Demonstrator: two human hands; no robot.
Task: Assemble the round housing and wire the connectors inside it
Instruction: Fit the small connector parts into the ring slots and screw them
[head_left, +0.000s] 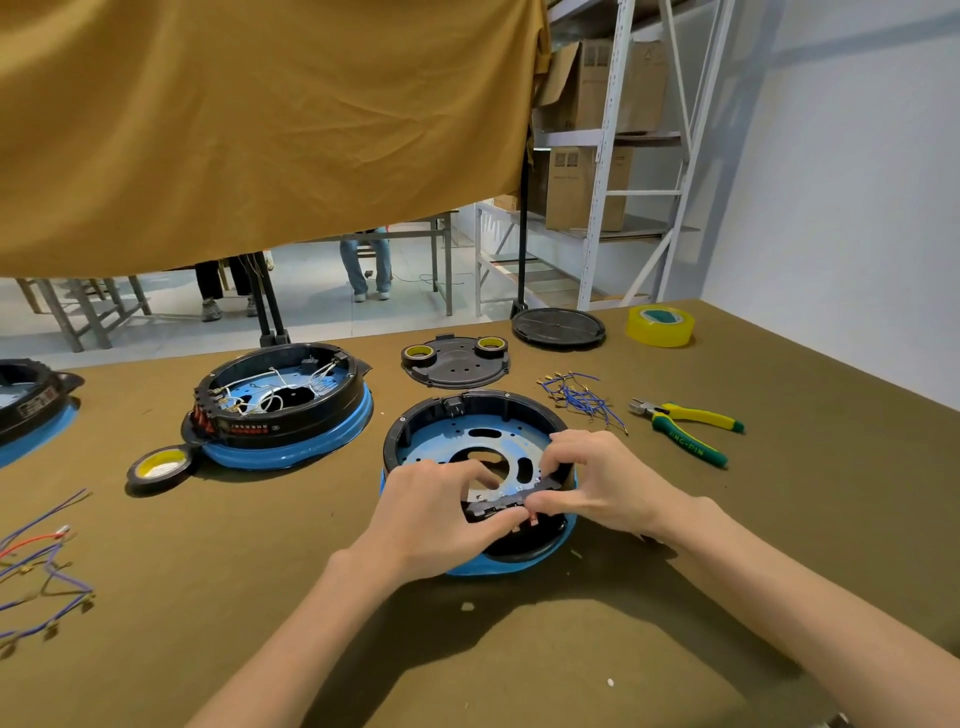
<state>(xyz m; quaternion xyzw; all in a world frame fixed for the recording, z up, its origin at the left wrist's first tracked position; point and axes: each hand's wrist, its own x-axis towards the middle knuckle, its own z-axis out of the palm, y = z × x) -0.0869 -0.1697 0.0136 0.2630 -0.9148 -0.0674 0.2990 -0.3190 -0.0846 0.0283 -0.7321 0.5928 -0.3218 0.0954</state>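
Olive cloth covers the desk (675, 597), with a mustard curtain (260, 130) hung along its far edge. At left lie loose wires (41, 571), then a roll of black tape (158, 467) beside a wired round housing (283, 410). At centre stands the open round housing (441, 441) on its blue base. Left hand (436, 519) and right hand (597, 483) both pinch a black connector strip (511, 501) at its near rim. Farther right lie blue jumper wires (582, 400) and pliers (685, 428), with yellow tape (660, 325) beyond.
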